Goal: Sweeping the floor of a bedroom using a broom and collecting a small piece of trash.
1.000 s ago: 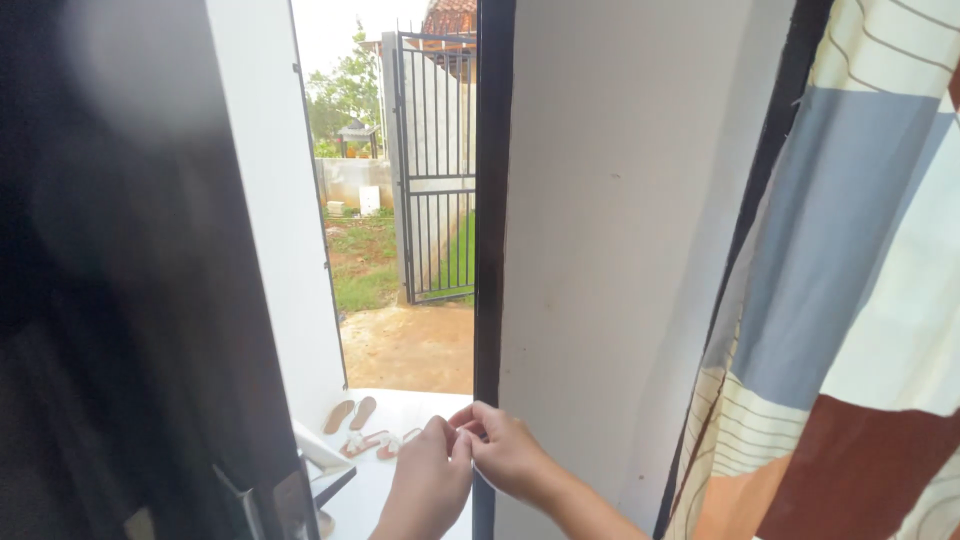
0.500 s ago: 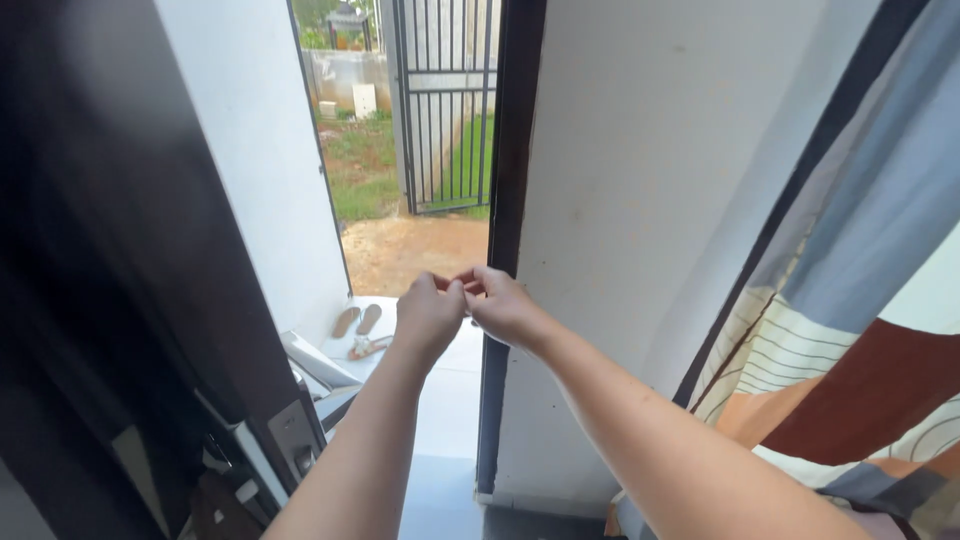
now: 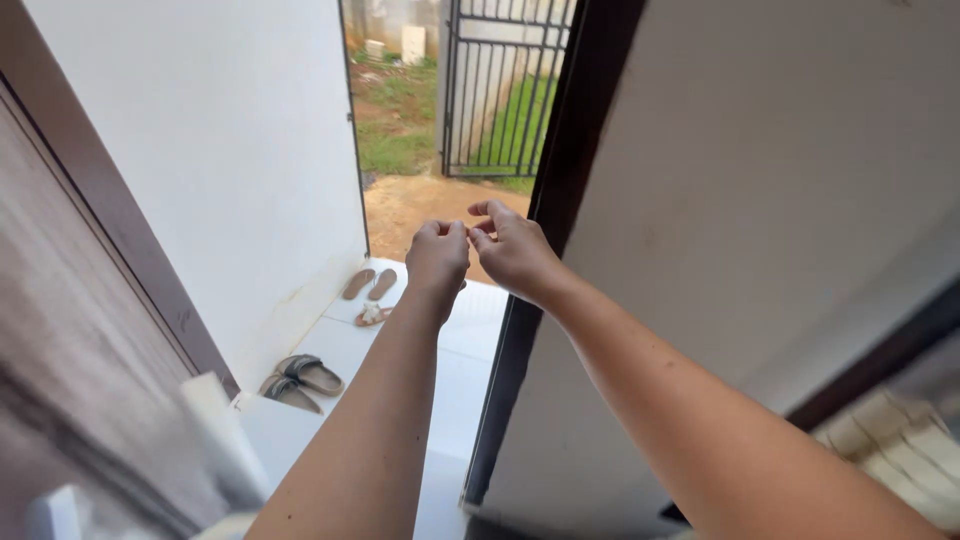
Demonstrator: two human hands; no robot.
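1. White wall panel (image 3: 760, 200): fills the right half of view, from 12 to 5 o'clock; plain, unmarked surface.
2. White side wall (image 3: 220, 170): at 10 o'clock, bordered by a brown door (image 3: 60, 330) at 8 o'clock.
3. Dark door frame (image 3: 560, 210): vertical strip running from 1 o'clock down to 6 o'clock, just beside both hands.
4. Black metal gate (image 3: 495, 90): at 12 o'clock, beyond a patch of bare earth.
5. Right hand (image 3: 515, 250): near centre, knuckles against the frame edge; thumb and forefinger pinched narrow. Held item too small to tell.
6. Left hand (image 3: 438, 256): just left of the right hand, fingertips touching it; fingers curled close, pinched. Contents cannot be told.
7. Grey slippers (image 3: 298, 378): at 8 o'clock on white floor tiles.
8. Tan sandals (image 3: 368, 284): at 10 o'clock of the hands' wrists, near the step edge.
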